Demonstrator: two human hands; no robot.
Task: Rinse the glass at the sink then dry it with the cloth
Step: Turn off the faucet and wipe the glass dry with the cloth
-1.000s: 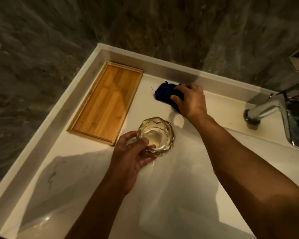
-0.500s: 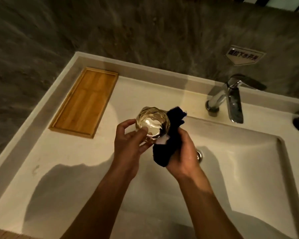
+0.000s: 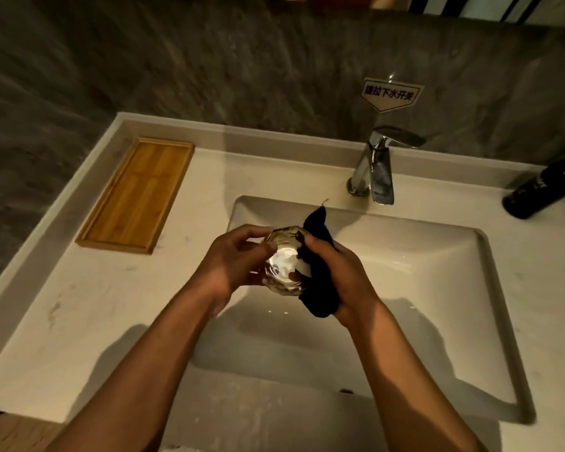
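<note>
Glass [image 3: 282, 265]: faceted, clear; held above the left part of the sink basin, its mouth turned towards the camera.
Cloth [image 3: 318, 282]: dark blue, pressed against the right side of the glass; one corner sticks up at the far end, the rest hangs below the palm.
Left hand [image 3: 232, 259]: clamped round the left side of the glass, fingers curled over its far rim.
Right hand [image 3: 343, 278]: closed on the cloth, thumb at the rim of the glass.
Sink [image 3: 437, 256]: white, rectangular, set in a pale countertop [image 3: 79, 321].
Tap [image 3: 377, 168]: chrome, far of the basin, no water visible.
Wooden tray [image 3: 137, 194]: far left on the countertop.
Dark bottle [image 3: 542, 190]: far right edge.
Wall sign [image 3: 390, 94]: above the tap.
</note>
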